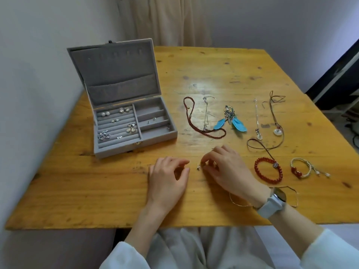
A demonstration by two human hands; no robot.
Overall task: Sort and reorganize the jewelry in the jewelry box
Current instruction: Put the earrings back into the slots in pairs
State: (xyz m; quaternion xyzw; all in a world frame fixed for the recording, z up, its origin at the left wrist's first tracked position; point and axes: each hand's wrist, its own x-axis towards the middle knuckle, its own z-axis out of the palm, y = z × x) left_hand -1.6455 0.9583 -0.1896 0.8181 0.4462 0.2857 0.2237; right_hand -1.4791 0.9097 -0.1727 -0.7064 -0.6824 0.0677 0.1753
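Note:
The grey jewelry box stands open at the table's left, with several earrings tucked in its ring rolls and a few small pieces in its right compartments. My right hand pinches a small silver earring just above the wooden table. Beside it, my left hand rests on the table with fingers curled, and I cannot see whether it holds anything. Blue feather earrings, a dark red bead necklace and a red bead bracelet lie on the table.
A thin silver chain, a silver pendant chain, a brown cord necklace with a white disc and a white cord bracelet lie to the right. A thin wire bangle lies under my right wrist. A wall runs along the left.

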